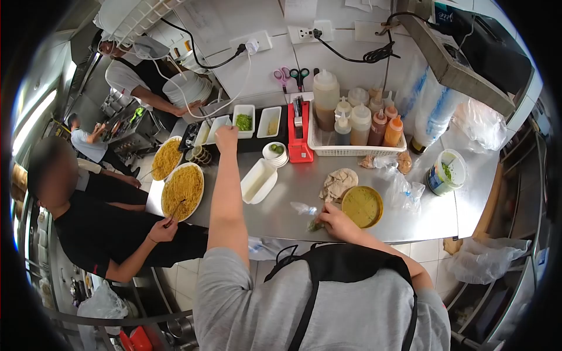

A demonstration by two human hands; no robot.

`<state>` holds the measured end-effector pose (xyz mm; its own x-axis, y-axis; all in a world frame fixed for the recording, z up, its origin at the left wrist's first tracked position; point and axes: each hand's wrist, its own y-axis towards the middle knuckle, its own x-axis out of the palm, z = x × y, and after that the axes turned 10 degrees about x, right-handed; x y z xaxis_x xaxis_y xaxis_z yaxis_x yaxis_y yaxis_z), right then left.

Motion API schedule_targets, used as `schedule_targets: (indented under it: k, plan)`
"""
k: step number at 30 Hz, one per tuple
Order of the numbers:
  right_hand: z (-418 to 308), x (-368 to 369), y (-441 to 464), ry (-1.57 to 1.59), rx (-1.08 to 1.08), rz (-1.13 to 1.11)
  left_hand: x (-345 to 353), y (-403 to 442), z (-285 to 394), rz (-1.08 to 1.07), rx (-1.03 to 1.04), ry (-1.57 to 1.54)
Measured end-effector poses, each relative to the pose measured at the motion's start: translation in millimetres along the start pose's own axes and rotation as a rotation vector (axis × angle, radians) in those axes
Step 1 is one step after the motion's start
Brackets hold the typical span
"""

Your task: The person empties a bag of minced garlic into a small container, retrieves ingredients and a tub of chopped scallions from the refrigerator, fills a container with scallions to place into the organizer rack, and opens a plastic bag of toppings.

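Observation:
My left hand [226, 139] reaches out over the row of white containers at the back of the counter, its fingers closed; whatever they hold is hidden. Beside it is a white tub of chopped greens [244, 122], and another white tub [269, 123] stands to the right of that. My right hand [335, 222] is low at the counter's front edge, fingers closed around a small clear plastic bag [315, 225] with something greenish in it. Just right of that hand sits a round yellow container [362, 207]. A crumpled beige cloth [339, 185] lies behind it.
On the left, a co-worker [117, 228] holds a utensil in a platter of yellow noodles [182, 192]. A long white dish [259, 181], a red device [301, 134], a basket of sauce bottles [357, 146] and a clear tub [447, 172] stand on the steel counter.

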<state>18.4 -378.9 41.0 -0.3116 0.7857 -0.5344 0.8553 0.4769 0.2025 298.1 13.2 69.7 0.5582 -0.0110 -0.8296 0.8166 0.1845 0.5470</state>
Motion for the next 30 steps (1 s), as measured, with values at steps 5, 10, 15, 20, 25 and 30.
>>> schedule_targets:
  k: [5, 10, 15, 20, 25, 30]
  plan:
    - [16, -8, -7, -0.106, 0.206, 0.192, -121, -46, 30, 0.180, -0.044, -0.294]
    - [18, -29, -9, -0.157, 0.296, 0.376, -205, -156, 76, 0.051, -0.029, -0.662]
    - [-2, -62, -2, -0.184, 0.221, 0.518, -172, -245, 111, -0.187, -0.051, -0.743]
    - [-5, -74, 6, -0.151, 0.126, 0.595, -134, -266, 114, -0.201, -0.040, -0.699]
    - [-10, -64, 12, 0.132, 0.147, 0.550, -192, -239, 151, 0.153, 0.374, -0.732]
    - [-31, -59, 14, 0.190, 0.041, 0.439, -193, -236, 206, -0.186, 0.452, -0.997]
